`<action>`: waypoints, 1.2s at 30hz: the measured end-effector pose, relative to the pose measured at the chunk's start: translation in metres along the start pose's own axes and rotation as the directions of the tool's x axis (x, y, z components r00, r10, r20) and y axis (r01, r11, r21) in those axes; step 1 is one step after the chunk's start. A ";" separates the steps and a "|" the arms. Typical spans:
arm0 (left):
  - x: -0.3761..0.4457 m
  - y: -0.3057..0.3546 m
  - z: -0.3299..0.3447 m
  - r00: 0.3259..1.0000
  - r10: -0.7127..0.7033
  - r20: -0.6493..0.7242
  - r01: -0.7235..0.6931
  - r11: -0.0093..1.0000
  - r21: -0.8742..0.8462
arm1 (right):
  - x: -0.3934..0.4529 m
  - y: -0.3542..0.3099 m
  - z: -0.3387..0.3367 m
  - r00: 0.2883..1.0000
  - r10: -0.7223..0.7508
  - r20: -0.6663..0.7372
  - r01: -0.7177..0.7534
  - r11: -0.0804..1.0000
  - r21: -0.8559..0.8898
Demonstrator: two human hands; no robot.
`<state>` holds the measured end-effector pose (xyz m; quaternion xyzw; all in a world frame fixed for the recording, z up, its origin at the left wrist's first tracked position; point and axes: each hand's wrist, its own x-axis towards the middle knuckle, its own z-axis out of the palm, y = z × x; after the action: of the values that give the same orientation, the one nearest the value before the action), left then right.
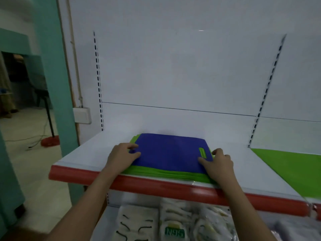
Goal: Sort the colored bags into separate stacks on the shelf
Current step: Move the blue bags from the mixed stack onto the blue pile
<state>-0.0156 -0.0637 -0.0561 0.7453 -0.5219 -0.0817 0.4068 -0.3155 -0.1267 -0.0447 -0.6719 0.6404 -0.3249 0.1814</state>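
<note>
A flat blue bag (pixel 169 152) lies on top of a stack of green bags (pixel 166 173) on the white shelf (pixel 83 153). My left hand (pixel 121 156) holds the blue bag's left edge, thumb on top and fingers curled at the edge. My right hand (pixel 218 162) grips the right edge, thumb on the blue cloth near the bag's handle slot (pixel 202 152), where green shows through. A separate green bag (pixel 291 166) lies flat on the neighbouring shelf section to the right.
The shelf has a red front lip (pixel 156 186) and a white back panel with slotted uprights (pixel 99 80). Below it, a lower shelf holds packaged goods (pixel 173 223). To the left are a teal pillar (pixel 52 66) and open floor with a red-based stand (pixel 49 141).
</note>
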 end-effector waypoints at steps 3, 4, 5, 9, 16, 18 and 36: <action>0.006 -0.012 -0.004 1.000 -0.025 0.009 0.026 0.987 -0.158 | -0.001 0.005 -0.005 0.995 0.104 0.005 -0.104 0.988 0.110; 0.006 -0.015 -0.005 0.999 -0.029 0.021 0.033 0.983 -0.180 | -0.002 0.006 -0.007 0.993 0.119 -0.008 -0.116 0.982 0.148; 0.006 -0.017 -0.004 0.999 -0.026 0.033 0.032 0.981 -0.190 | -0.004 0.006 -0.007 0.992 0.121 -0.039 -0.113 0.979 0.170; 0.004 -0.014 -0.002 0.999 -0.014 0.035 0.018 0.991 -0.131 | -0.009 0.005 -0.006 0.983 0.068 -0.172 -0.038 0.984 0.175; -0.002 -0.003 -0.003 0.995 -0.020 0.098 0.020 1.000 0.004 | -0.008 0.008 -0.002 0.964 0.029 -0.263 0.034 0.972 0.234; -0.003 0.000 -0.005 0.994 -0.010 0.110 0.008 1.000 0.021 | -0.008 0.008 -0.001 0.965 0.023 -0.260 0.050 0.961 0.271; -0.011 0.024 -0.016 0.981 0.166 0.097 -0.131 0.948 -0.291 | -0.020 -0.006 -0.010 0.895 -0.099 -0.434 0.296 0.860 0.415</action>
<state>-0.0290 -0.0491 -0.0327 0.6316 -0.5830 -0.1695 0.4822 -0.3170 -0.1045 -0.0375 -0.5905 0.4915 -0.6172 0.1697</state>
